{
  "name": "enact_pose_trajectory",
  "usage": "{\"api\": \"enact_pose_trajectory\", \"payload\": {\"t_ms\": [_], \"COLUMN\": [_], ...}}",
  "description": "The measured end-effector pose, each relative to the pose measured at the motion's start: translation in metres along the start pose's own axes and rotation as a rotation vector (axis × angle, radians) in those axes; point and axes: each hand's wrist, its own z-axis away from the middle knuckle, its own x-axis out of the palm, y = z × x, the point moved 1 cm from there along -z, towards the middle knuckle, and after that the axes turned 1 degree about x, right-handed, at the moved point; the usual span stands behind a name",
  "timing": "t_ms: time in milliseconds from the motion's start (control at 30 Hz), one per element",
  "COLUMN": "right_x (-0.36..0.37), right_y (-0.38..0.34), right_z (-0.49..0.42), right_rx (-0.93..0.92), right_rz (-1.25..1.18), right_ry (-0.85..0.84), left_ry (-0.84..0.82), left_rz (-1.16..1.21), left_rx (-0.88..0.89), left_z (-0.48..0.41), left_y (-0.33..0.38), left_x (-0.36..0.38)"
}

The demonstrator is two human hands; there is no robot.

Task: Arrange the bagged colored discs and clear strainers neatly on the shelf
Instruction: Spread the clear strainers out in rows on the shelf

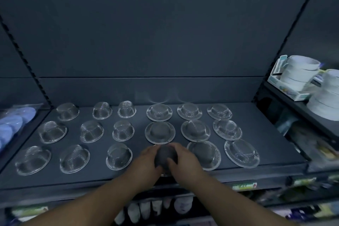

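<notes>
Several clear mesh strainers lie dome-up in three rows on the dark shelf (256, 145). One strainer (165, 154) sits at the front edge, in the middle of the front row. My left hand (146, 161) grips its left side and my right hand (183, 161) grips its right side, fingers curled round the dome. Its rim is mostly hidden under my hands. Neighbouring strainers lie at its left (119, 156), right (204, 154) and behind it (160, 132). A bag of blue discs (12, 124) rests on the adjoining shelf at the far left.
White stacked tubs (299, 71) in packaging stand on the shelf to the right. A dark back panel (146, 42) rises behind the strainers. Below the shelf edge hang packaged goods (146, 211) and price labels (244, 186).
</notes>
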Motion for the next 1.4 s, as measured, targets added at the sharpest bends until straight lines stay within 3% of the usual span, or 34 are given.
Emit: {"api": "enact_pose_trajectory", "payload": {"t_ms": [200, 333, 633, 833, 1267, 1400], "right_x": [-0.041, -0.051, -0.047, -0.052, -0.002, 0.031], "right_y": [0.035, 0.055, 0.068, 0.063, -0.037, -0.069], "right_z": [0.006, 0.009, 0.009, 0.005, -0.028, -0.037], "right_rx": [0.039, 0.12, 0.058, -0.013, -0.303, -0.307], "right_rz": [0.115, 0.19, 0.274, 0.336, 0.153, 0.108], "right_ry": [0.223, 0.134, 0.081, 0.077, -0.116, -0.166], "left_ry": [0.055, 0.054, -0.017, 0.02, 0.533, 0.512], "left_rz": [-0.066, -0.101, -0.132, -0.14, -0.135, -0.128], "left_rx": [0.021, 0.022, -0.019, -0.043, -0.186, -0.301], "left_z": [-0.003, -0.011, -0.012, -0.008, 0.05, 0.066], "left_y": [0.012, 0.017, 0.017, 0.019, -0.048, -0.098], "left_x": [0.009, 0.013, 0.014, 0.012, -0.077, -0.11]}}
